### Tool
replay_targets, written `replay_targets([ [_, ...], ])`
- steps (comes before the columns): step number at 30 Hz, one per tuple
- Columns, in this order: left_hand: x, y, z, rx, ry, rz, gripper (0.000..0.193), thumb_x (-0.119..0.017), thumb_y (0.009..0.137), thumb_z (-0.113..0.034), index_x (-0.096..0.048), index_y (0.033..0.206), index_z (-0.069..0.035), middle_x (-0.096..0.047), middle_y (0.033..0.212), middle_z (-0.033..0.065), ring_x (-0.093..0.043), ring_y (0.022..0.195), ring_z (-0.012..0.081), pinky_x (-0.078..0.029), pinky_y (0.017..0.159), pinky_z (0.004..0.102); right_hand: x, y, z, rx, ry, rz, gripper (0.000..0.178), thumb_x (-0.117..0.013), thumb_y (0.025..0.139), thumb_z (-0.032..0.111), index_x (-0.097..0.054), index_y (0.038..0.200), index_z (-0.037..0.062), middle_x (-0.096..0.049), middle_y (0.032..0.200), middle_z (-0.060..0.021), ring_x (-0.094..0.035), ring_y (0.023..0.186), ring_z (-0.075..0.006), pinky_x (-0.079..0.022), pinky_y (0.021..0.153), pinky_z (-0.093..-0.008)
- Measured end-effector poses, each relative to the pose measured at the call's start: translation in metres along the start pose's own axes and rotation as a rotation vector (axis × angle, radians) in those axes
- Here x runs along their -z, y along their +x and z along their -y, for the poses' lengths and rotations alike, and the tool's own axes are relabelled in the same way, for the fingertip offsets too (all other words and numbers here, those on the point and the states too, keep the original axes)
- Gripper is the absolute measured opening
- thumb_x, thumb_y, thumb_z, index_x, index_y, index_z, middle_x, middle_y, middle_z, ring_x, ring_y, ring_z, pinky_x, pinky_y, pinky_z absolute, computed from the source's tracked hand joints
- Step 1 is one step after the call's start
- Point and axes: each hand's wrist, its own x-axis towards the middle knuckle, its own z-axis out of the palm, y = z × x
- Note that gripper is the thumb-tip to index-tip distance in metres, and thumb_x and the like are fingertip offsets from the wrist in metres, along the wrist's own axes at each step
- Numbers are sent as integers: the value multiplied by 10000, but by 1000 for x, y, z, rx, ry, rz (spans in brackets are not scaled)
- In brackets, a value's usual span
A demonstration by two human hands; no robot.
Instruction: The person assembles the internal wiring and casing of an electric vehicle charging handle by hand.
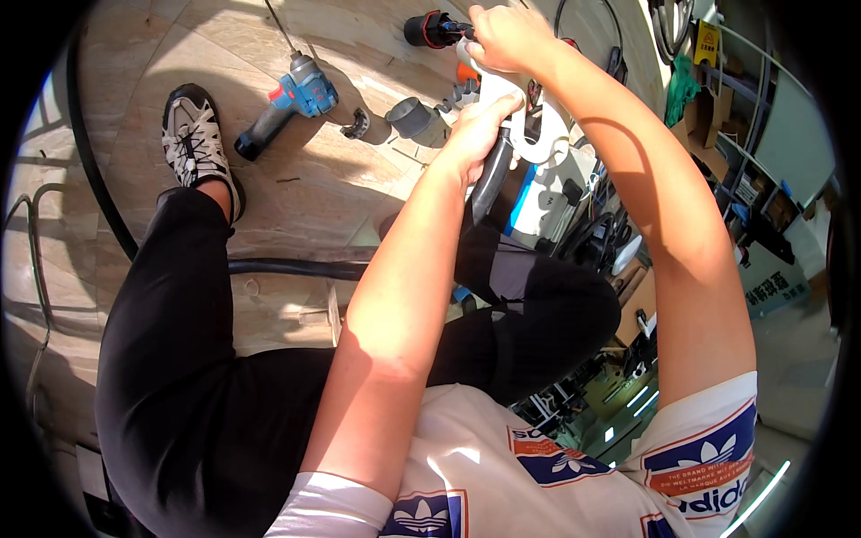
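Note:
My left hand [484, 134] is closed round the lower end of a white plastic charging-plug housing [500, 86], where a thick black cable [490, 184] comes out. The fingers of my right hand [509, 38] are bent over the housing's upper end, by thin dark wires that lead to a round black connector head [429, 30] with a red ring. What the right fingertips pinch is hidden behind the hand. A curved white plastic part [543, 134] hangs beside the housing, close to my left hand.
On the tiled floor lie a blue cordless drill [309, 87], a black ring-shaped part [409, 117] and a small dark clamp-like piece [357, 124]. A black hose-like cable [300, 267] crosses under my legs. Cardboard boxes [708, 134] and shelving stand at the right.

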Motion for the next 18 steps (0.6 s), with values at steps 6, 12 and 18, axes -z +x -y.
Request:
replay_targets([
  [6, -4, -2, 2, -19, -25, -22, 311, -688, 920, -313, -667, 1010, -16, -665, 743, 76, -612, 492, 152, -507, 414, 285, -16, 1, -13, 174, -4, -129, 296, -570, 850, 287, -613, 905, -1, -687, 803, -216, -687, 756, -398, -538, 785, -497],
  [12, -2, -2, 0, 11, 37, 2, 369, -667, 936, -346, -636, 1146, -44, -691, 899, 76, -665, 621, 148, -520, 456, 285, -18, 4, -18, 184, 7, -90, 287, -572, 843, 276, -619, 889, -3, -681, 771, -219, -686, 754, -401, -543, 778, -484],
  [18, -4, 1, 5, -1, 35, 22, 395, -661, 936, -353, -635, 1159, -29, -693, 920, 79, -671, 658, 153, -522, 477, 295, 14, -1, -4, -68, 100, 128, 322, -590, 840, 281, -706, 925, -8, -708, 893, -237, -697, 867, -394, -544, 828, -468],
])
